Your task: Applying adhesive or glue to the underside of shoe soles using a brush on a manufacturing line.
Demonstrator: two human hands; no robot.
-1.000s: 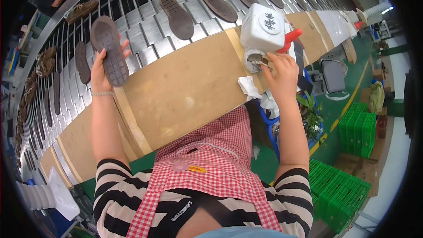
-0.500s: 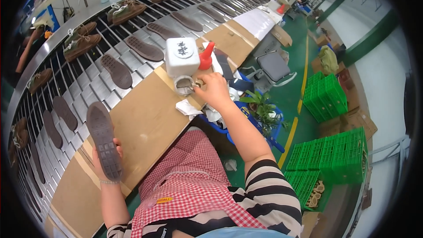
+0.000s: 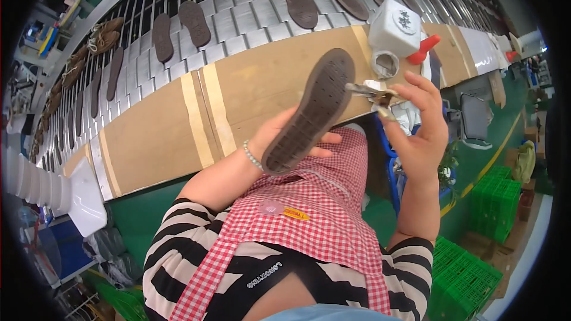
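Observation:
A dark brown shoe sole [image 3: 312, 113] is held tilted above the cardboard, its treaded side facing up. My left hand [image 3: 276, 134] is wrapped round it from below, and some of its fingers show past the sole's right edge. My right hand [image 3: 419, 125] pinches a small clip-like metal tool [image 3: 375, 92] between thumb and fingers. The tool's pale tip is close to the sole's upper right edge; whether they touch I cannot tell. Just beyond the tool, a small white cup [image 3: 385, 64] sits beside a white plastic bottle [image 3: 395, 27] with a red spout [image 3: 423, 49].
Cardboard [image 3: 262, 83] with tape strips covers the bench before me. Beyond it runs a slatted metal conveyor [image 3: 250, 15] carrying several soles and shoes [image 3: 107, 35]. Blue bins and a grey stool [image 3: 474, 116] stand at the right, near green crates [image 3: 464, 273]. A white hose [image 3: 35, 178] is at the left.
My view has turned left. My right hand has come away from the white cup with the metal tool. The sole in my left hand has moved up beside it and tilted.

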